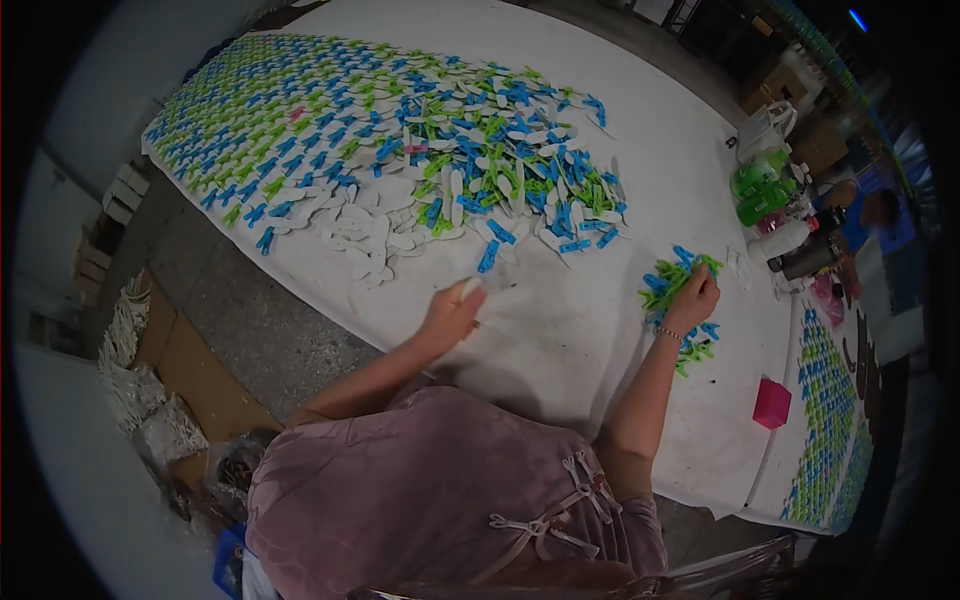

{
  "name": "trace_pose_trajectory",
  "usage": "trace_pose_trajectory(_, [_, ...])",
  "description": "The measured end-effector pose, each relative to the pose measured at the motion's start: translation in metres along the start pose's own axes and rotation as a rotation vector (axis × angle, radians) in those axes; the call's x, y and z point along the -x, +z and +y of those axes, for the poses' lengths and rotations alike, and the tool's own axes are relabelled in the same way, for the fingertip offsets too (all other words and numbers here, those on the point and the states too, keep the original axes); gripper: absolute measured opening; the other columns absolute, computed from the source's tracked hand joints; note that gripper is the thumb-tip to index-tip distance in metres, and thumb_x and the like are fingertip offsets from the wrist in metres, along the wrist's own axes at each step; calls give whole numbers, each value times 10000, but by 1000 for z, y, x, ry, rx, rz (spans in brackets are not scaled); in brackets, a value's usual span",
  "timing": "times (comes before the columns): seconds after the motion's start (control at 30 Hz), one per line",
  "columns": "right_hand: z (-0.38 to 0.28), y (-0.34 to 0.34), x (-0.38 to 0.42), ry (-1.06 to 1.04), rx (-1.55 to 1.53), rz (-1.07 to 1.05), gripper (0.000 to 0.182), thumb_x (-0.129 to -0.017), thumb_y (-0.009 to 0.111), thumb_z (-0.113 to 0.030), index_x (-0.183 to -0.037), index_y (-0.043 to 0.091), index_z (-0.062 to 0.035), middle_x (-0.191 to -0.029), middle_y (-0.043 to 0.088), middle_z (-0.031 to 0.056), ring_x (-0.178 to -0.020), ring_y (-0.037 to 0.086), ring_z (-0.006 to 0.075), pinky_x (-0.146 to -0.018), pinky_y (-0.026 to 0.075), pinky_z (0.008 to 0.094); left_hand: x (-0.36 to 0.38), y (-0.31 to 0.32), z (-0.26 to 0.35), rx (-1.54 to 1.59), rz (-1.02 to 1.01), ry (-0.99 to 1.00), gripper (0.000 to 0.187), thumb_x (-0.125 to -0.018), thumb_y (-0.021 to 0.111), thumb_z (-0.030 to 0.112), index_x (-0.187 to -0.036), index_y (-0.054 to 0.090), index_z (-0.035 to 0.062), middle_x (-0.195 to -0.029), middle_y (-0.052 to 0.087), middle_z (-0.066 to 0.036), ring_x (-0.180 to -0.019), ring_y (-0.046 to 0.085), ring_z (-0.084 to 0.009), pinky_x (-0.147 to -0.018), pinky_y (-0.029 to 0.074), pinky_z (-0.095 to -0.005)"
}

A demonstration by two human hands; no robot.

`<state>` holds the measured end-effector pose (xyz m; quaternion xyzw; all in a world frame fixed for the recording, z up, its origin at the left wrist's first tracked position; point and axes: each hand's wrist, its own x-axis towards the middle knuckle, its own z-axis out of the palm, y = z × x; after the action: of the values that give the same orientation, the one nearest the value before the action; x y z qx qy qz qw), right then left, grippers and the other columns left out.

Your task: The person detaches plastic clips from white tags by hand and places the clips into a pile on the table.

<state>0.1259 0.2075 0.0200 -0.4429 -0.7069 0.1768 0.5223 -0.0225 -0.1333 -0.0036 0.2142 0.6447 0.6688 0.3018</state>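
My left hand (452,322) is near the front edge of the white table, with its thumb and fingers closed on a white flat piece (469,290). Pale motion blur lies just right of it. My right hand (693,300), wearing a beaded bracelet, reaches into a small heap of blue and green clothespins (655,285). Its fingers are pinched together, and what they hold cannot be made out. Beyond my left hand spreads a large pile of blue and green clothespins (490,150) mixed with white flat pieces. Loose white pieces (365,228) lie along the pile's near side.
Neat rows of clothespins (260,100) cover the table's far left. Green bottles (762,185) and dark flasks (808,258) stand at the right edge. A pink box (771,403) sits near right. Another person (858,215) is at the far right, by a second table of clothespins (825,430).
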Motion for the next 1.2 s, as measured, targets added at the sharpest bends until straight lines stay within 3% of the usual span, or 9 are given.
trace_pose_trajectory(0.1, [-11, 14, 7, -384, 113, 30, 155, -862, 579, -166, -829, 618, -19, -795, 562, 112, -773, 505, 266, -672, 400, 386, -13, -53, 21, -162, 225, 168, 274, -936, 490, 290, -907, 564, 28, -601, 531, 1, -522, 504, -67, -494, 420, -237])
trace_pose_trajectory(0.3, [-129, 46, 95, -704, -256, -799, 251, -752, 618, -74, -1003, 608, -76, -1055, 575, 124, -937, 529, 317, -863, 440, 384, -30, -122, 36, -477, 411, 185, 280, -935, 494, 300, -889, 555, 30, -557, 518, -51, -491, 522, -154, -495, 421, -291])
trace_pose_trajectory(0.4, [-142, 70, 124, -877, -167, -924, 264, -747, 630, -86, -1010, 614, -87, -1063, 579, 93, -935, 535, 275, -824, 461, 368, -30, -132, 41, -948, 442, 89, 228, -893, 558, 263, -876, 549, 35, -622, 551, -79, -570, 546, -243, -547, 426, -342])
trace_pose_trajectory(0.47, [-134, 91, 135, -1098, -72, -989, 261, -754, 629, -81, -1015, 618, -73, -1029, 600, 97, -995, 541, 250, -798, 475, 326, -33, -134, 33, -1022, 565, 579, 170, -828, 620, 199, -862, 558, 45, -769, 590, -90, -727, 550, -291, -639, 419, -376])
trace_pose_trajectory(0.5, [-141, 88, 134, -1104, -75, -990, 261, -754, 629, -81, -1015, 618, -73, -1029, 600, 97, -995, 541, 250, -798, 475, 326, -31, -133, 35, -1021, 572, 578, 170, -828, 620, 199, -862, 558, 45, -769, 590, -90, -727, 550, -291, -639, 419, -376])
trace_pose_trajectory(0.67, [-170, 74, 126, -592, -42, -1237, 243, -762, 651, -115, -985, 605, -30, -921, 627, 128, -788, 619, 281, -695, 495, 344, -26, -116, 30, -880, 627, 720, 85, -785, 633, 117, -835, 589, 64, -955, 581, -75, -877, 529, -276, -739, 407, -352])
trace_pose_trajectory(1.0, [-143, 122, 105, -404, 106, -1232, 338, -731, 709, -173, -963, 541, 7, -739, 618, 136, -601, 620, 240, -558, 500, 340, -18, -39, 3, -660, 179, 604, 187, -788, 640, 127, -935, 567, 37, -998, 560, -114, -899, 541, -294, -782, 435, -373])
trace_pose_trajectory(1.07, [-160, 102, 101, -42, 4, -1301, 225, -767, 665, -137, -890, 523, -13, -699, 625, 138, -689, 649, 218, -536, 515, 319, -19, -30, 8, -569, 160, 326, 332, -817, 637, 186, -1072, 508, 17, -1058, 540, -153, -899, 561, -289, -776, 454, -363])
trace_pose_trajectory(1.2, [-137, 87, 106, 317, -490, -1320, 138, -834, 607, -113, -881, 499, -40, -711, 616, 73, -660, 626, 140, -482, 505, 287, -45, -18, -14, -590, 125, 397, 501, -839, 638, 282, -1184, 417, -6, -1098, 525, -168, -919, 573, -265, -766, 472, -346])
